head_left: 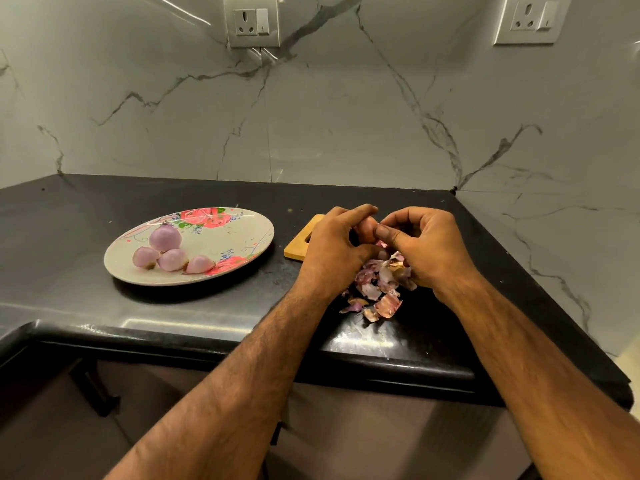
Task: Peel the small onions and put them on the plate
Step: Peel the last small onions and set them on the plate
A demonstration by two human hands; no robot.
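Head view, the only one. Risks first: the onion (367,230) is small and likely slick once bared, so if the skin tears w/ a jerk it could pop out of the grip, roll off the worktop (173,313) edge close below, or drop into the peel pile (377,289) & pick up scraps. Nails digging too deep would gouge the flesh. The carry to the plate (221,244) goes leftward, so a sloppy drop could knock the four peeled onions (165,237) clustered near its front-left rim.

Position: the onion sits between both hands, held above the peel pile & just in front of the wooden board (299,244), mostly hidden by fingers. Left hand (332,251) has fingers curled round it, gripping. Right hand (426,247) pinches at its side w/ thumb & forefinger, prob. on the skin; can't tell if its lower curled fingers hold anything else. Plate lies well apart to the left of both hands.
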